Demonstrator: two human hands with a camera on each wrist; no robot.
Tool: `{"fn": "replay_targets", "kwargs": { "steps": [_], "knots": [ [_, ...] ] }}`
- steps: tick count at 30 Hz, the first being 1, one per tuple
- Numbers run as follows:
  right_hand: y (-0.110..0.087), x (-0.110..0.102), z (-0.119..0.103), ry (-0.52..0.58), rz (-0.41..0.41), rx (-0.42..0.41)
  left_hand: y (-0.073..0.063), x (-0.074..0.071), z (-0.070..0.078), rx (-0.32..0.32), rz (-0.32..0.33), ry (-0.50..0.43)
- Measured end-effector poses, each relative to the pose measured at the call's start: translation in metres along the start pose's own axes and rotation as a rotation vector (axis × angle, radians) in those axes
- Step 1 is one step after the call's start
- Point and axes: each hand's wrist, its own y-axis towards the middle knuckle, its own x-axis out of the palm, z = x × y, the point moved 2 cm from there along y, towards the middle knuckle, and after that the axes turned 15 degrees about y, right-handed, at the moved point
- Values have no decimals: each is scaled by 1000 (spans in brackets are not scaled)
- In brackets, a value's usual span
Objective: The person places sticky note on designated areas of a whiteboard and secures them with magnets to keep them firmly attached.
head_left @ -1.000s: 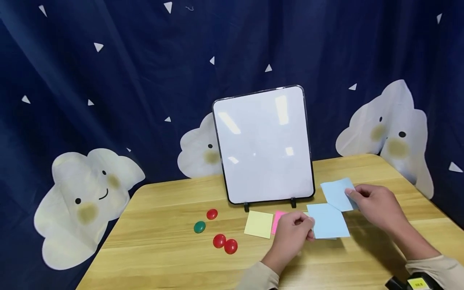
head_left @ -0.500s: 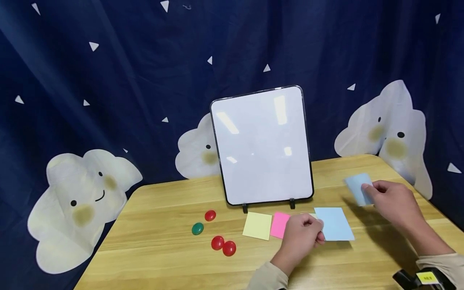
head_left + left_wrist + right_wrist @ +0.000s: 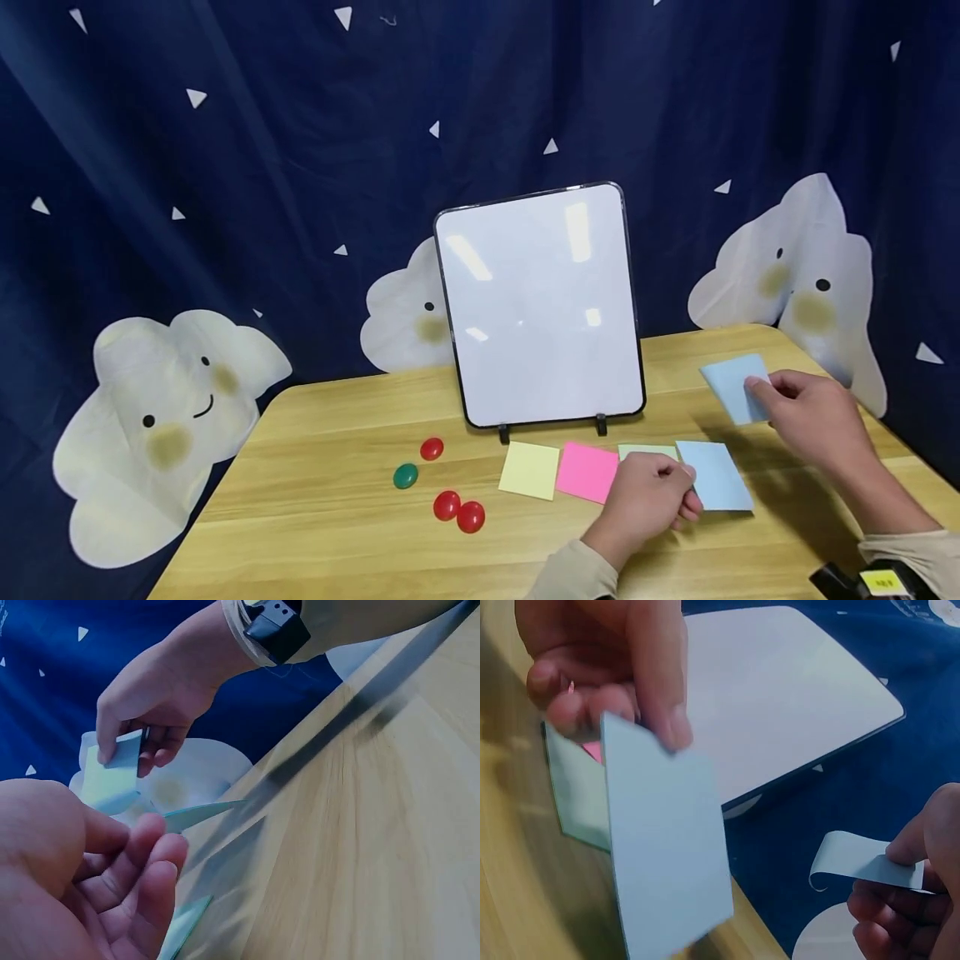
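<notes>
My left hand (image 3: 648, 500) pinches the near-left edge of a blue sticky note pad (image 3: 716, 479), held tilted close over the table. In the right wrist view, the thumb lies on the pad's face (image 3: 667, 847). Off to the right and higher up, my right hand (image 3: 821, 425) pinches a single blue sticky note (image 3: 735, 387) between thumb and fingers. That note's free end curls over in the right wrist view (image 3: 855, 855). Behind the left hand lies a pale green pad (image 3: 645, 451), partly hidden. A pink pad (image 3: 588, 473) and a yellow pad (image 3: 529, 471) lie to its left.
A whiteboard (image 3: 540, 308) with a black frame stands on small black feet at the back of the wooden table (image 3: 337, 533). Left of the pads lie a green round magnet (image 3: 406, 476) and several red ones (image 3: 471, 517). A dark blue curtain hangs behind.
The single blue note, earlier overlapping the pad in view, is now apart from it. My right hand has moved right with the note; my left hand and the pad have shifted right too, uncovering the pink pad.
</notes>
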Motion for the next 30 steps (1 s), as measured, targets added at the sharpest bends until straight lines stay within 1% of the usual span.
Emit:
{"fn": "replay_targets", "kwargs": {
  "steps": [3, 7, 11, 14, 15, 18, 22, 24, 27, 30],
  "knots": [
    [-1, 3, -5, 22, 19, -22, 1, 2, 1, -2, -6, 61],
    [-3, 6, -12, 38, 34, -51, 2, 5, 3, -1, -10, 193],
    [-7, 11, -18, 44, 23, -71, 2, 9, 4, 6, 15, 345],
    [-10, 15, -21, 53, 16, -88, 2, 12, 4, 7, 37, 399],
    [-12, 17, -21, 56, 14, -93, 2, 12, 3, 5, 37, 395],
    [-16, 25, -24, 70, 18, -120, 2, 11, 1, -17, 38, 341],
    [-24, 37, -28, 76, 27, -177, 3, 4, -1, -33, 30, 195],
    [-27, 43, -30, 88, 32, -214, 5, -3, -1, -32, 19, 111],
    [-32, 51, -35, 101, 41, -286, 5, -18, 0, -19, 9, 7],
    [-36, 59, -41, 121, 32, -349, 4, -34, 1, -8, 21, -50]
  ]
}}
